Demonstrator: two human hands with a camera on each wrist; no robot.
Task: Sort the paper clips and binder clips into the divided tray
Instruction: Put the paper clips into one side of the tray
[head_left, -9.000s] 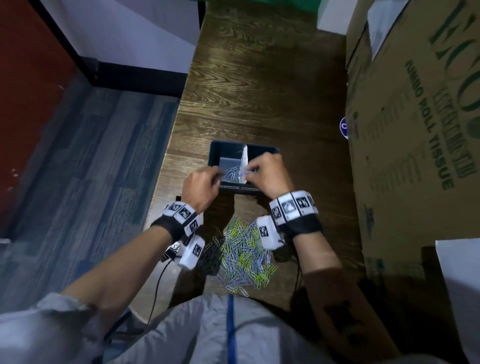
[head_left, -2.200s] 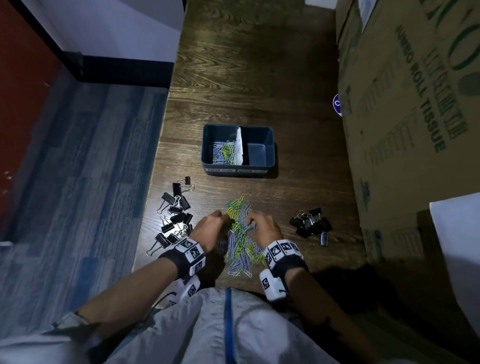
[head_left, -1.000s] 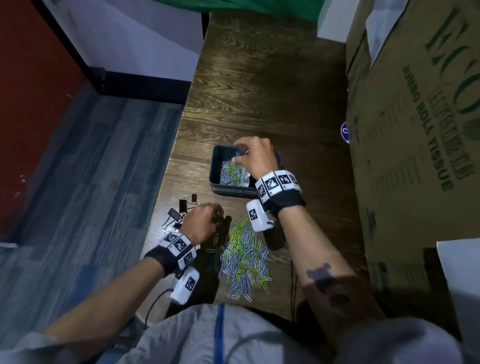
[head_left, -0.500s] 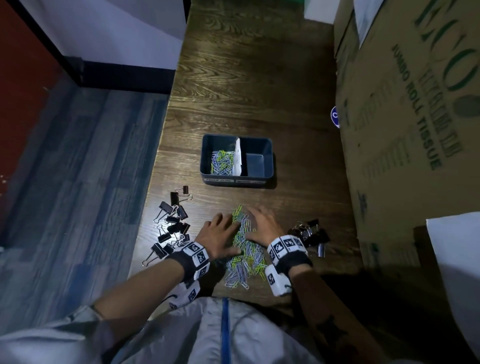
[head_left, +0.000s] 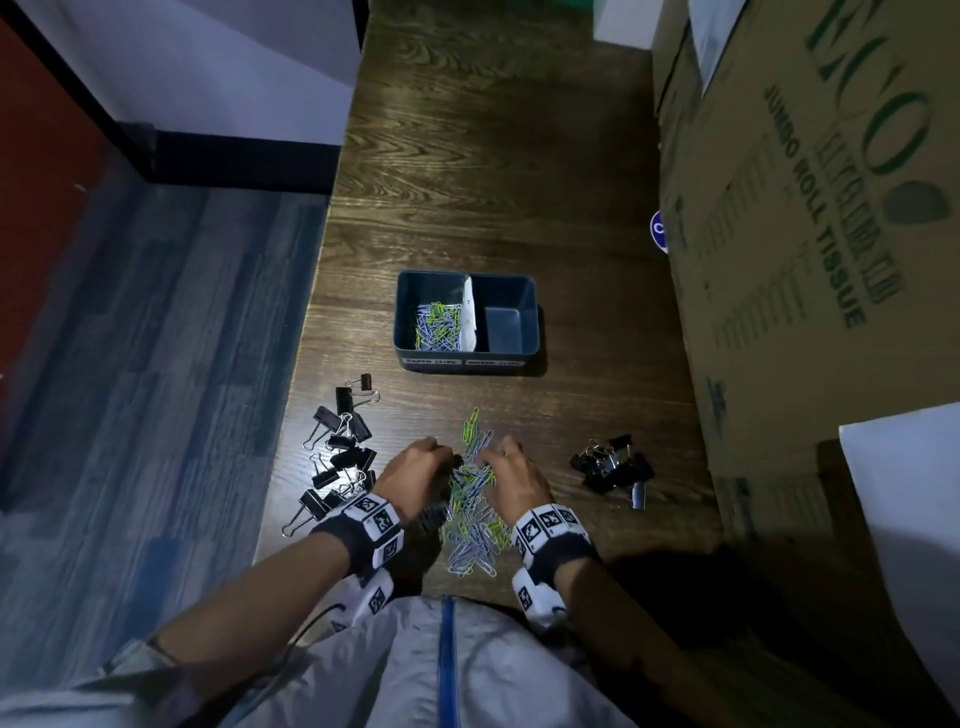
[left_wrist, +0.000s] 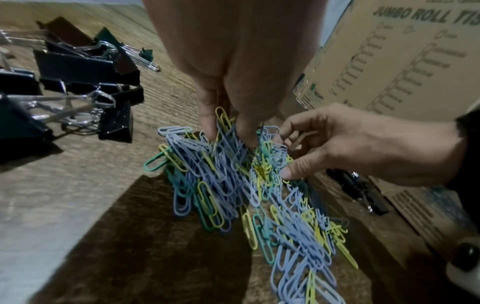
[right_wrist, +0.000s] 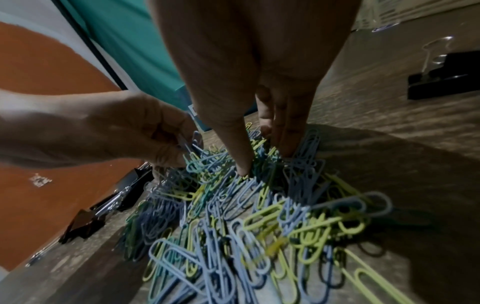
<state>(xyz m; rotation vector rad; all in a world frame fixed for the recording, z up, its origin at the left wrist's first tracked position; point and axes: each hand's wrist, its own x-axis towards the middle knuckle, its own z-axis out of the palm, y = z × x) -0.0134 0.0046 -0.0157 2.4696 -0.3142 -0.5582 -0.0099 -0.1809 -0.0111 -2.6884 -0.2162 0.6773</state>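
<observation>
A heap of blue, green and yellow paper clips (head_left: 471, 512) lies at the table's near edge. My left hand (head_left: 441, 460) digs into its far end and pinches a bunch of clips between thumb and fingers (left_wrist: 244, 131). My right hand (head_left: 491, 457) faces it from the right, its thumb and fingers (right_wrist: 242, 164) curled into the same heap around more clips. The dark blue divided tray (head_left: 530, 312) stands further back. Its left compartment holds paper clips (head_left: 436, 325), and behind the white divider (head_left: 469, 312) the right compartment is bare. Black binder clips (head_left: 343, 452) lie left of the heap, and more binder clips (head_left: 613, 470) lie to its right.
A large cardboard box (head_left: 810, 234) printed JUMBO ROLL TISSUE walls off the table's right side. The table's left edge (head_left: 306, 364) drops to a blue carpeted floor. Bare wood stretches beyond the tray.
A second ago my right hand was over the tray; it came back to the heap. In the last half second both hands went from lying spread on the clips to curling round them.
</observation>
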